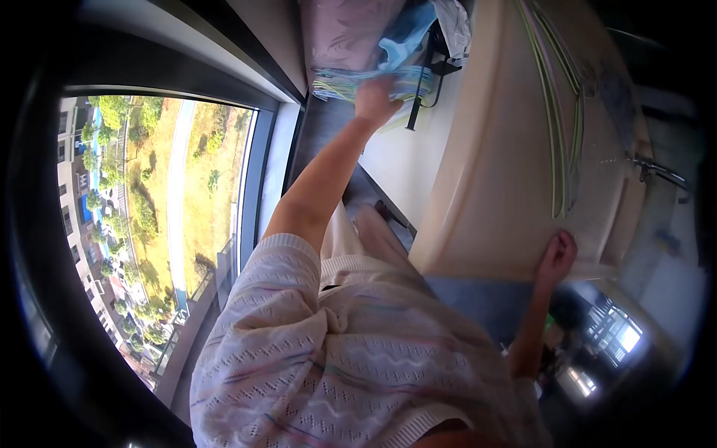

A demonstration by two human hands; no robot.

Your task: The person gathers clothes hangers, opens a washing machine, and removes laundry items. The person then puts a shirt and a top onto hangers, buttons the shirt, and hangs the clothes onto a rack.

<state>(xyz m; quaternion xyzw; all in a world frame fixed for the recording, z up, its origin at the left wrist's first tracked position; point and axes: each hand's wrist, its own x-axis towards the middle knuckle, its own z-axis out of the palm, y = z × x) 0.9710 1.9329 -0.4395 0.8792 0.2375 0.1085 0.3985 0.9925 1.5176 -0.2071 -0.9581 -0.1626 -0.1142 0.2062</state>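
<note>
My left hand (377, 101) reaches away from me to a bundle of thin striped items (336, 84) in blue, green and white. It is blurred and its fingers are partly hidden, so its grip cannot be made out. A light blue thing (403, 46), smeared by motion, lies just beyond it. My right hand (559, 257) is by the near edge of the beige tub-like surface (485, 187), its fingers curled in with nothing seen in them. Long green and pale strips (554, 127) lie on that surface, beyond my right hand.
A large window (179, 201) is on the left, with trees and a path outside. A black metal frame (418, 93) stands beside the bundle. Pink patterned fabric (347, 33) is at the top. A metal faucet (661, 173) is at the right.
</note>
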